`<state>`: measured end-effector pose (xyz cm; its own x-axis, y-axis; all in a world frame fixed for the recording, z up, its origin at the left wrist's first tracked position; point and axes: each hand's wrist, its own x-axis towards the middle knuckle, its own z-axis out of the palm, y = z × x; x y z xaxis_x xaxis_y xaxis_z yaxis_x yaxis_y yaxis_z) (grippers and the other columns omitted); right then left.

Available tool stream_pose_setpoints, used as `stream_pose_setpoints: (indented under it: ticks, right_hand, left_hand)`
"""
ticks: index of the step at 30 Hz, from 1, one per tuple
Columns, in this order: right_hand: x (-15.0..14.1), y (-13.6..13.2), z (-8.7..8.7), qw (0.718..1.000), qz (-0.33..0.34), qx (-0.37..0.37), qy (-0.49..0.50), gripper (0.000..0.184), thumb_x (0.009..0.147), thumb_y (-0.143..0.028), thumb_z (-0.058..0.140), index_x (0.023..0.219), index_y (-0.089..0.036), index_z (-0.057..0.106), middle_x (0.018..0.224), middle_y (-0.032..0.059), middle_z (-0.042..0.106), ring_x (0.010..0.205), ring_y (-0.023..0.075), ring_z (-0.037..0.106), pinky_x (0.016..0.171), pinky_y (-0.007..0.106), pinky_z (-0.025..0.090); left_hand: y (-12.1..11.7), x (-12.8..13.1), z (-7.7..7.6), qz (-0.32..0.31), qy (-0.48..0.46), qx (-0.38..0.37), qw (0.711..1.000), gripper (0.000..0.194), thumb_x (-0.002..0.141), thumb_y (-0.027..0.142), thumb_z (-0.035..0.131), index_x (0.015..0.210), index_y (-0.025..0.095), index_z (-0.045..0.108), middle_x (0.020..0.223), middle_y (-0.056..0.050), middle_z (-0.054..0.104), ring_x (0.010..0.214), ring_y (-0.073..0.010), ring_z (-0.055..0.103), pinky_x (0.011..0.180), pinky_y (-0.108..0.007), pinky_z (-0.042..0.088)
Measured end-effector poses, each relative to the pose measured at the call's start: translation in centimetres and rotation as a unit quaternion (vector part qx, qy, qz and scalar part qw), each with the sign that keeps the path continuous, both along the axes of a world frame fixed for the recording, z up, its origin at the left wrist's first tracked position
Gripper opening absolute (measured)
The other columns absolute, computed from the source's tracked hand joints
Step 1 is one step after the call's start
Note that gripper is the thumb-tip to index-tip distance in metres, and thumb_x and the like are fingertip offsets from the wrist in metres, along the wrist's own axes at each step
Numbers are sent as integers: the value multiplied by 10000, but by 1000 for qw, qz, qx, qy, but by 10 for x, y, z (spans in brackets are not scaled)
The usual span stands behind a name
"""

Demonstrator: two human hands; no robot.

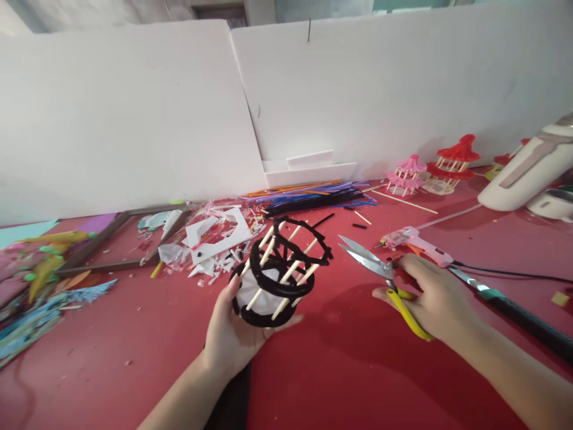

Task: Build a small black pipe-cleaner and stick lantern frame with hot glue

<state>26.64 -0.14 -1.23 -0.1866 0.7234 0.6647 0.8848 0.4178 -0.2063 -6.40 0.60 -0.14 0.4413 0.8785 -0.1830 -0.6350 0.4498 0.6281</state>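
My left hand (228,334) is wrapped around the base of a small pavilion-like model (282,291). Pale wooden sticks form its uprights, and black fuzzy pipe cleaner rings circle its white base, middle and top. The model tilts to the right above the red table. To the right, my right hand (441,298) grips scissors (369,260) by their yellow handles. Their silver blades point left towards the model without touching it, and stand slightly apart. Some of my right fingers are hidden behind the hand.
A pink glue gun (423,243) with a black cord lies beyond my right hand, near a black-handled tool (514,307). Behind are pipe cleaners (313,197), a pink model (406,176), a red model (452,166) and a white bottle (521,170). Foam scraps (244,230) lie left.
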Motion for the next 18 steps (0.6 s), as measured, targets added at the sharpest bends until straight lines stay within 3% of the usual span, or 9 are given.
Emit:
stream_pose_setpoints:
  ticks: [3, 9, 18]
  right_hand:
    - [-2, -1, 1, 1000, 4, -3, 4, 404, 882, -565, 618, 757, -238, 417, 609, -34, 491, 501, 126, 474, 477, 244, 396]
    - [-4, -1, 1, 1000, 4, 1, -4, 401, 903, -559, 587, 751, -242, 395, 620, -28, 495, 500, 120, 466, 476, 243, 385]
    - [-3, -1, 2, 1000, 24, 5, -14, 385, 904, -556, 602, 774, -240, 423, 646, -24, 491, 517, 123, 458, 489, 245, 390]
  left_hand:
    - [3, 0, 1, -65, -63, 22, 996, 449, 930, 514, 566, 1262, 240, 694, 1268, -96, 726, 1166, -384, 683, 977, -548, 565]
    - [2, 5, 10, -159, -75, 51, 983, 508, 965, 537, 508, 1300, 198, 682, 1296, -110, 704, 1194, -351, 670, 1041, -419, 525]
    - [0, 13, 17, -174, -99, 73, 977, 504, 1021, 493, 425, 1323, 168, 664, 1366, -97, 653, 1243, -326, 642, 1091, -394, 477]
